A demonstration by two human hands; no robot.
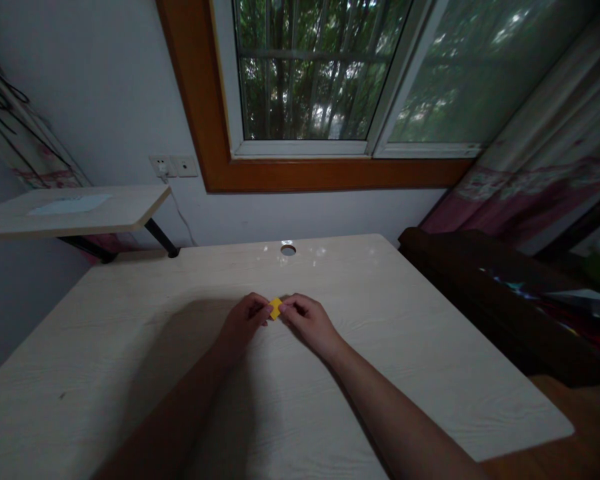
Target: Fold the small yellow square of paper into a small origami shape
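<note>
The small yellow piece (275, 308) is flat, roughly square and tilted on one corner, pinched between the fingertips of the left hand (244, 321) and the right hand (307, 322), over the table (130, 347)

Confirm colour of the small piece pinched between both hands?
Yellow piece, plain; head view.

- Pale wooden desk (430, 373), cable hole (288, 250) near its far edge.
- Wood-framed window (320, 87), trees outside.
- Wall socket (173, 166).
- Side table (70, 210) left.
- Curtain (545, 167) right.
- Dim light.
</note>
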